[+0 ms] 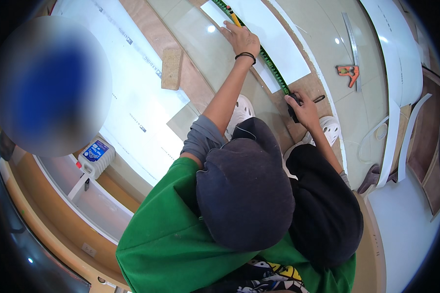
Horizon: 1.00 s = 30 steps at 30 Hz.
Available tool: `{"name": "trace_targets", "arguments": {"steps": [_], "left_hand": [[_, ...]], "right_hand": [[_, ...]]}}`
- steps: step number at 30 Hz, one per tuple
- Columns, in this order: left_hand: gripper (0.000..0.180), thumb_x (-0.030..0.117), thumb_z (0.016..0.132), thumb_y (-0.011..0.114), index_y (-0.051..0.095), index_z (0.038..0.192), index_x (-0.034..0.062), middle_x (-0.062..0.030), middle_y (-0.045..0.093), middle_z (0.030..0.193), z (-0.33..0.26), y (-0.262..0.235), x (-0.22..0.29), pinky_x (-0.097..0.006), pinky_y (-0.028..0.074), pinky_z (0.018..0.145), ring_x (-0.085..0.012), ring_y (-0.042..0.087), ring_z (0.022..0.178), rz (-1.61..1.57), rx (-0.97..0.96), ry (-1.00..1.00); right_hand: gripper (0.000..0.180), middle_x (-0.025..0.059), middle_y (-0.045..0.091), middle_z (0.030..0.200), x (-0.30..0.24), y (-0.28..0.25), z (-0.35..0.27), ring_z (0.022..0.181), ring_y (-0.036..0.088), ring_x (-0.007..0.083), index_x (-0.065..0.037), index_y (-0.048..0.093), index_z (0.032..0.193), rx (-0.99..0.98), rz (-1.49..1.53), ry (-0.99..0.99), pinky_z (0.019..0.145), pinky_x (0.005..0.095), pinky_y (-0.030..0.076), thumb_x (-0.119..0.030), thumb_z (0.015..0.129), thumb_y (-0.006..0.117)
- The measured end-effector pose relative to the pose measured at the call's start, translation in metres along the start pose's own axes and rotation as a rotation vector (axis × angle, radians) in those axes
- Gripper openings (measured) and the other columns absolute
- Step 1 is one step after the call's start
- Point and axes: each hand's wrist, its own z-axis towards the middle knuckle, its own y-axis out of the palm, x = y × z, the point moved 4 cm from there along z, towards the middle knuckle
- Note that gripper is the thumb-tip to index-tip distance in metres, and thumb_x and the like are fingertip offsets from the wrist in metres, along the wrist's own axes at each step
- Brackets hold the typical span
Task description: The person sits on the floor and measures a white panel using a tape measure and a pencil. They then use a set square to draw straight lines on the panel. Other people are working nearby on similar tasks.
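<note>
At one sheet, two hands curl round one yellow tool (left) and one tape measure (right).

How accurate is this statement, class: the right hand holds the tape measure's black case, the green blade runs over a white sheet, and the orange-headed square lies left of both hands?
One part is wrong: in the head view, the orange-headed square lies to the right of both hands. The right hand does hold the black case, and the green blade does run over a white sheet.
</note>
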Motion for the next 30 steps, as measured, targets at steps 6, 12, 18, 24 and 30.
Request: {"name": "trace_targets", "arguments": {"steps": [6, 12, 18, 24, 30], "left_hand": [[0.049, 0.005, 0.093, 0.047, 0.027, 0.129, -0.0201, -0.0375, 0.038, 0.134, 0.001, -0.016, -0.001, -0.048, 0.028, 0.111, -0.0455, 0.036, 0.131, -0.273, 0.091, -0.116], [0.026, 0.015, 0.096, 0.058, 0.045, 0.109, -0.0035, -0.0155, 0.053, 0.103, 0.014, -0.095, -0.043, -0.043, 0.048, 0.081, -0.0282, 0.056, 0.092, -0.221, 0.364, 0.024], [0.025, 0.022, 0.096, 0.063, 0.052, 0.106, 0.0022, -0.0087, 0.054, 0.100, -0.008, -0.116, -0.047, -0.027, 0.054, 0.067, -0.0145, 0.057, 0.085, -0.515, 0.152, -0.084], [0.028, 0.023, 0.095, 0.067, 0.053, 0.110, 0.0035, -0.0086, 0.057, 0.103, -0.018, -0.103, -0.058, -0.028, 0.056, 0.073, -0.0151, 0.060, 0.089, -0.616, 0.099, -0.111], [0.029, 0.022, 0.095, 0.067, 0.054, 0.112, 0.0030, -0.0079, 0.058, 0.102, -0.034, -0.092, -0.044, -0.027, 0.055, 0.075, -0.0133, 0.060, 0.088, -0.543, 0.030, -0.061]], "right_hand": [[0.060, 0.0178, 0.071, 0.094, 0.006, 0.002, 0.001, 0.086, 0.068, 0.0291, -0.007, 0.064, 0.119, -0.055, 0.003, 0.022, 0.080, 0.0374, 0.051, -0.055, 0.084, 0.064], [0.057, 0.0140, 0.071, 0.089, 0.008, 0.004, -0.005, 0.078, 0.067, 0.0212, -0.007, 0.063, 0.122, -0.049, -0.054, -0.009, 0.075, 0.0332, 0.051, -0.051, 0.086, 0.066], [0.058, 0.0166, 0.071, 0.093, 0.005, 0.002, -0.008, 0.084, 0.068, 0.0255, -0.009, 0.063, 0.121, -0.080, -0.063, 0.020, 0.078, 0.0357, 0.051, -0.054, 0.085, 0.065], [0.063, 0.0213, 0.071, 0.102, 0.011, 0.006, -0.010, 0.094, 0.069, 0.0355, -0.009, 0.063, 0.122, -0.100, -0.044, 0.028, 0.085, 0.0411, 0.052, -0.059, 0.083, 0.063], [0.062, 0.0218, 0.071, 0.099, 0.008, 0.006, -0.014, 0.092, 0.069, 0.0368, -0.010, 0.064, 0.120, -0.085, -0.093, 0.031, 0.083, 0.0413, 0.052, -0.060, 0.083, 0.062]]}}
